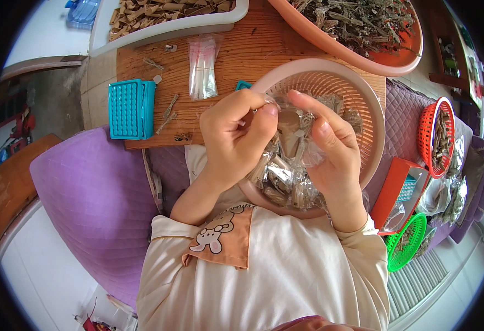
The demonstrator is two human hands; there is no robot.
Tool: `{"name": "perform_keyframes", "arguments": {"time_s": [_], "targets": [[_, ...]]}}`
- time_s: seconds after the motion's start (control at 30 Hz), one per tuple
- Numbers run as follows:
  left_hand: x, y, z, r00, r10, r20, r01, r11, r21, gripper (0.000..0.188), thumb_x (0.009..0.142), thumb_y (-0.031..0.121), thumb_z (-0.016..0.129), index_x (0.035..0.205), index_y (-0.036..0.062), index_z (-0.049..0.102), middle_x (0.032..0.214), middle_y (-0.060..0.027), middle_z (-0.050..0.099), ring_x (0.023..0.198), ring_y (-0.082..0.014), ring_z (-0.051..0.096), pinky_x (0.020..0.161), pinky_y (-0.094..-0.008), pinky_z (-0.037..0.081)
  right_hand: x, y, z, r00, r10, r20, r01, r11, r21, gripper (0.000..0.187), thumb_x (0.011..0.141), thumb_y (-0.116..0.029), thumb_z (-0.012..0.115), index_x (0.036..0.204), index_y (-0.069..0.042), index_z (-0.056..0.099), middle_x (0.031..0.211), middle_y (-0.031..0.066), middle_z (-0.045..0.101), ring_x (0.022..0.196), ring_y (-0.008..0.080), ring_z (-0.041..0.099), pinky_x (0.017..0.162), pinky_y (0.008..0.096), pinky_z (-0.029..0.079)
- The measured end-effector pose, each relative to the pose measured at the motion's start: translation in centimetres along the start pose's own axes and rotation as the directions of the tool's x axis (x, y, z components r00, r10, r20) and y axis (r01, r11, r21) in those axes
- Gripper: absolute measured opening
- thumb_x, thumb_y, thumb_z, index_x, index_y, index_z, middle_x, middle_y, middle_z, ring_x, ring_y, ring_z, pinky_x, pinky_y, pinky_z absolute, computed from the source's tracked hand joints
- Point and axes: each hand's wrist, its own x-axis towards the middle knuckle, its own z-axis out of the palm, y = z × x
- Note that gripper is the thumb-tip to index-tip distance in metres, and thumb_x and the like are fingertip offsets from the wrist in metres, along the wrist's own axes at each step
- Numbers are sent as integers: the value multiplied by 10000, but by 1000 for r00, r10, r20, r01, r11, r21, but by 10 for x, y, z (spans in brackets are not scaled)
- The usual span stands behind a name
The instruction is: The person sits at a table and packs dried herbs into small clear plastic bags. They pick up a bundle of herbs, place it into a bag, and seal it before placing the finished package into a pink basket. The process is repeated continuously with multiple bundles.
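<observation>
Both my hands are raised over a round pink plastic basket (375,129) of filled clear packets. My left hand (236,132) is closed, thumb and index finger pinched at the upper edge of a small clear plastic bag (290,132). A flat pale-brown dried slice shows through that bag. Close by on its right, my right hand (333,146) has its index finger stretched toward the left fingertips, with the thumb apart from it. Dried sprigs (306,118) show between the right thumb and index finger; whether they are inside the bag I cannot tell.
On the wooden table (170,71) lie a bundle of empty clear bags (202,69) and a turquoise tray (131,109). Behind stand a white tub (170,38) of brown pieces and an orange basin (358,58) of dried herbs. Red (428,132) and green (413,243) baskets are at right.
</observation>
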Motion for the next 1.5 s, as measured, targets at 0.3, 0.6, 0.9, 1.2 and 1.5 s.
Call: {"name": "perform_keyframes", "arguments": {"time_s": [0.3,0.6,0.9,1.2,1.5], "targets": [[-3,12,5,934,-277,224,352,821,-450,223,871,194,502,890,-7,596,664,30,546,552,11,401,452,-144,259,0,-3,13,996,-34,-86,36,999,23,368,908,-186,492,1205,31,489,803,-8,576,740,59,502,684,202,396],[-10,-14,4,563,-410,718,817,146,-558,153,866,147,474,920,49,579,680,80,455,454,20,293,400,-148,233,4,-2,-13,924,-318,212,358,525,-772,276,818,-13,534,1088,8,591,739,51,585,657,99,521,584,251,421],[-6,-6,16,888,-424,176,459,797,-392,90,845,102,574,868,30,623,561,70,470,491,27,349,424,-155,254,3,12,-14,999,-14,-33,17,996,85,328,908,-191,472,1176,-5,510,1007,104,593,876,177,582,740,263,473],[4,6,12,901,423,100,-430,900,70,151,794,165,651,833,20,639,542,3,495,464,-64,379,420,-207,279,2,22,-19,956,101,275,-282,573,769,258,926,-265,404,1082,-90,512,996,155,604,884,250,609,749,374,514],[8,22,-22,619,593,515,-740,660,129,165,752,218,687,832,77,655,498,39,354,400,-117,360,382,-247,288,-3,24,-16,901,167,400,-416,594,689,300,858,-232,423,641,-28,456,577,60,463,491,150,451,466,283,401]]}}
